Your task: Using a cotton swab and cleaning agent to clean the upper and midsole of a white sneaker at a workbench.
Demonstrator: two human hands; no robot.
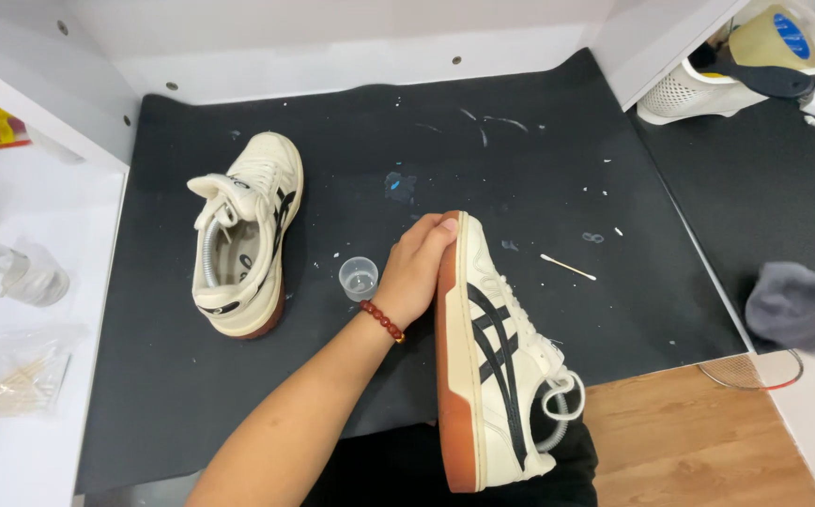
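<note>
Cream shoe (497, 366) with black stripes stands on its side at the near edge of the black mat (539, 169); the left hand (414, 272) is clamped on its brown sole. A second shoe (243, 235) lies apart, left of a small clear cup (359, 277). The right hand is out of view.

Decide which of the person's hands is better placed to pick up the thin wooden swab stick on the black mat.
Probably right: the left hand grips the cream sneaker, and the stick lies right of it. The right hand is not visible.
</note>
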